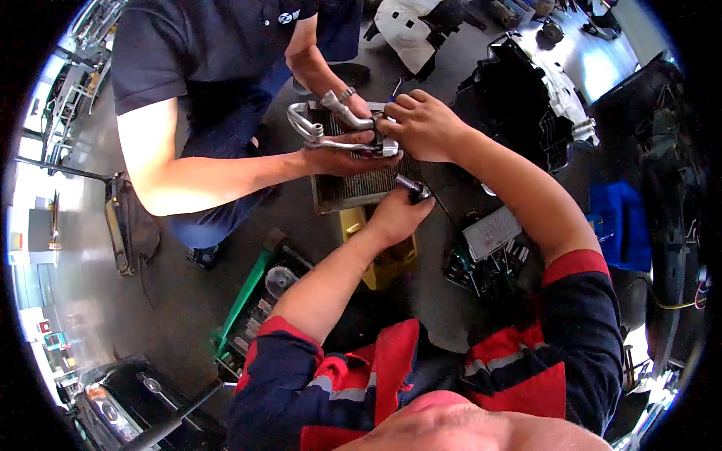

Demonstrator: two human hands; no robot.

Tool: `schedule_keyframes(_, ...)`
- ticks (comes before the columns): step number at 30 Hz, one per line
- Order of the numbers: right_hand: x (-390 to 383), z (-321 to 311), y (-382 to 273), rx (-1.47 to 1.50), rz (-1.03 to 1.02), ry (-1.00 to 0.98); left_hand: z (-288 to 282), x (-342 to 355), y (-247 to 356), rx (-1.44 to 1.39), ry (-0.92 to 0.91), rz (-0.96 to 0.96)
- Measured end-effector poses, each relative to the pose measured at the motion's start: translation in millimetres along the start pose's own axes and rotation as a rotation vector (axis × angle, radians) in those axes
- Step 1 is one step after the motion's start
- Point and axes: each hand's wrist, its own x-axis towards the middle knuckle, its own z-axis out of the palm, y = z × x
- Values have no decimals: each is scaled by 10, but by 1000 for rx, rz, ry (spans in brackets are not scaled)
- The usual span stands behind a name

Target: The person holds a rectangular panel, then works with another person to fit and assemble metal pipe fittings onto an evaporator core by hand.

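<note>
My left hand [400, 218] is closed around a ratchet [419, 195] with a chrome socket [404, 182] on its end. The tool is raised in front of a finned, radiator-like core [340, 192]. My right hand [423, 126] has its fingers curled at a metal block [389, 146] at the end of some bent metal pipes [304, 124]. What those fingertips pinch is hidden. A co-worker's hand [350, 154] supports the pipes and block from below and the left, and the co-worker's other hand [356, 104] is at the pipe's upper side.
Below the core stands a yellow container [387, 263]. An open green toolbox [256, 297] is at lower left, and a grey case [492, 233] with loose sockets lies at right. A black plastic housing [519, 98] and a blue bin [620, 225] are farther right.
</note>
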Motion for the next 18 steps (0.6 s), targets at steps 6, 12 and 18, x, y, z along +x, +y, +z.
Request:
schedule_keyframes(6, 35, 20, -9, 8, 24, -157, -58, -51, 88, -55, 0, -31)
schedule_keyframes(12, -5, 19, 16, -9, -58, -104, -24, -46, 104, -76, 60, 86)
schedule_keyframes(18, -79, 72, -60, 94, 193, -140, -26, -40, 66, -42, 47, 69)
